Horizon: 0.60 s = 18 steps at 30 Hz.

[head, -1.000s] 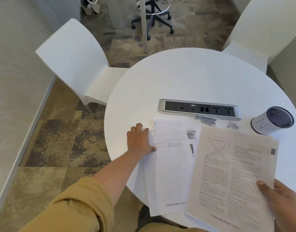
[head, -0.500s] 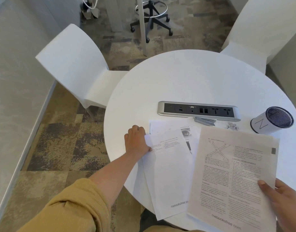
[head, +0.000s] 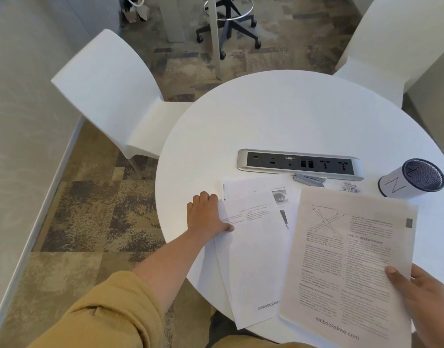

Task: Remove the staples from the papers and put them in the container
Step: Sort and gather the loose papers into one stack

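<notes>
While the left hand pinches a sheet by its edge, thumb on top, the right hand grips a page at five o'clock. Container lies at two o'clock, staples beside it.

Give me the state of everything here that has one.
Left hand, grips the loose sheets at their edge.
Right hand, holds the printed sheet by its corner.
Cup, upright, open on top.
Staples, loose pile on the table, outside the cup.
Metal tool, lying flat, untouched.
Socket strip, nothing plugged in.
</notes>
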Tool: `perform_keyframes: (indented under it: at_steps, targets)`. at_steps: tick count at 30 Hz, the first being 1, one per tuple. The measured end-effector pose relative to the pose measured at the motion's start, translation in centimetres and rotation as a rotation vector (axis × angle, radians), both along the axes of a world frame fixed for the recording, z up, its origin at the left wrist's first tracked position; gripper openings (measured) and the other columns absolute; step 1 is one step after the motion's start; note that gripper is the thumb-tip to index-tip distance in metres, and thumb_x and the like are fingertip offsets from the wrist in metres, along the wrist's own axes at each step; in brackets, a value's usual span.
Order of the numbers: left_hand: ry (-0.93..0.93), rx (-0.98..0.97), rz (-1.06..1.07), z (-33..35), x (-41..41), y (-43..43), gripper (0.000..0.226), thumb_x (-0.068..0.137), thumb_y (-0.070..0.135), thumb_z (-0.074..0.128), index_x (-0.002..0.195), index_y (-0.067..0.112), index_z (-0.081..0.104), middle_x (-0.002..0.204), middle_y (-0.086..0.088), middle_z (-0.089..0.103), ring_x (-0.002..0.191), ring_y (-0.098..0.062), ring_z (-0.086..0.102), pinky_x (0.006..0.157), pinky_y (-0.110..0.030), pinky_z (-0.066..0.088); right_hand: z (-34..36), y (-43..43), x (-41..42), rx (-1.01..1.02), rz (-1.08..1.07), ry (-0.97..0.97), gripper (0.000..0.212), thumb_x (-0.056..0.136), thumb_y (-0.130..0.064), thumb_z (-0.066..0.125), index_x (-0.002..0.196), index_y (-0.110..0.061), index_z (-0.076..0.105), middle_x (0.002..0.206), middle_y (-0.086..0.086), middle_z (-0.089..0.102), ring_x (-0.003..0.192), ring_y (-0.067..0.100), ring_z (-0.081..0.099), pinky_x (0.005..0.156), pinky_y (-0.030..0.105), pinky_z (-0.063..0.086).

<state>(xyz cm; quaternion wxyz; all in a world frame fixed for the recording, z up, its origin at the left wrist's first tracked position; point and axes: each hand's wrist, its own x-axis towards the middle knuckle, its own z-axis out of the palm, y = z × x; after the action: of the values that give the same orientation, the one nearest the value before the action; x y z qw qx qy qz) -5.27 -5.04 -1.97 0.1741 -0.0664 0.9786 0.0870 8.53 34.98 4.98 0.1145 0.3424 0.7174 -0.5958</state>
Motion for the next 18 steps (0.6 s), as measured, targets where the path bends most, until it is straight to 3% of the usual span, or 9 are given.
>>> perform_keyframes:
  at_steps: [4,8,12,18]
  targets:
    - [0.005,-0.02,0.01,0.2,-0.3,0.2,0.091,0.051,0.072,0.081,0.12,0.02,0.053,0.121,0.0,0.043,0.114,-0.024,0.041,0.093,-0.035,0.035,0.3,-0.3,-0.4,-0.02,-0.012,-0.005,0.011,0.089,-0.015,0.066,0.098,-0.009,0.069,0.085,0.007,0.076,0.057,0.021,0.074,0.048,0.029,0.059]
    - [0.029,0.04,0.006,0.0,0.1,0.1,0.087,0.055,0.067,0.082,0.128,0.029,0.054,0.124,0.001,0.041,0.116,-0.023,0.039,0.095,-0.034,0.032,1.2,-0.5,-0.7,-0.011,0.017,-0.051,0.058,0.048,-0.049,0.079,0.092,-0.012,0.072,0.085,0.008,0.077,0.06,0.022,0.074,0.054,0.032,0.061]
    - [0.0,0.051,0.024,0.1,0.2,0.3,0.088,0.058,0.065,0.082,0.131,0.028,0.052,0.125,0.0,0.043,0.117,-0.024,0.04,0.096,-0.034,0.034,0.8,0.1,-0.3,-0.007,0.023,-0.065,0.095,0.02,-0.075,0.083,0.093,-0.016,0.074,0.081,0.006,0.078,0.067,0.028,0.075,0.064,0.043,0.061]
    - [-0.03,0.065,0.071,0.6,-0.5,0.7,0.082,0.053,0.058,0.088,0.118,0.022,0.051,0.121,0.0,0.043,0.114,-0.024,0.04,0.094,-0.034,0.036,1.6,-0.2,-0.5,-0.067,0.043,-0.064,0.108,0.014,-0.075,0.084,0.099,-0.01,0.071,0.086,0.01,0.078,0.073,0.035,0.075,0.071,0.052,0.06]
